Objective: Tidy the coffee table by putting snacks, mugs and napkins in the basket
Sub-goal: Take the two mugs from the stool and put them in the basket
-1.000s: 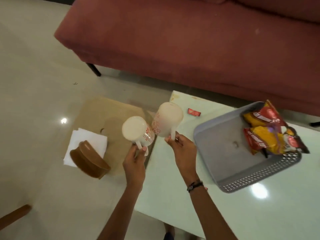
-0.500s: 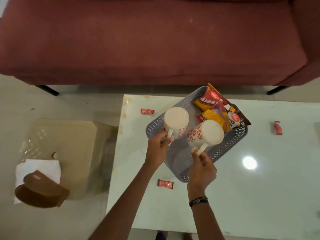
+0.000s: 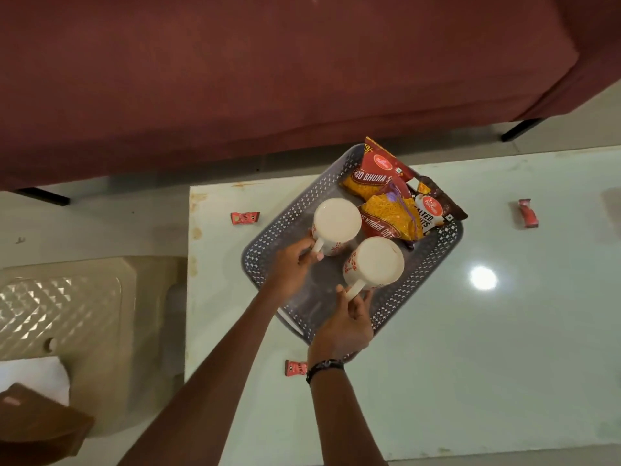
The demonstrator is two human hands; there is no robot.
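Observation:
Two white mugs with red flower prints are over the grey perforated basket (image 3: 433, 264) on the pale coffee table (image 3: 470, 348). My left hand (image 3: 292, 267) grips the handle of the far mug (image 3: 336, 223). My right hand (image 3: 346, 324) grips the handle of the near mug (image 3: 374, 264). Whether the mugs touch the basket floor I cannot tell. Snack packets (image 3: 393, 203) lie in the basket's far end. Small red candy wrappers lie on the table: one at the far left (image 3: 245, 218), one by my right wrist (image 3: 295, 367), one at the right (image 3: 527, 213).
A dark red sofa (image 3: 268, 79) runs along the far side of the table. Left of the table stands a beige plastic stool (image 3: 67, 307). White napkins (image 3: 33, 375) and a brown holder (image 3: 37, 422) are at the lower left.
Both hands carried the mugs from the stool side over to the basket and have lowered them further into it. The view has swung right, toward the table.

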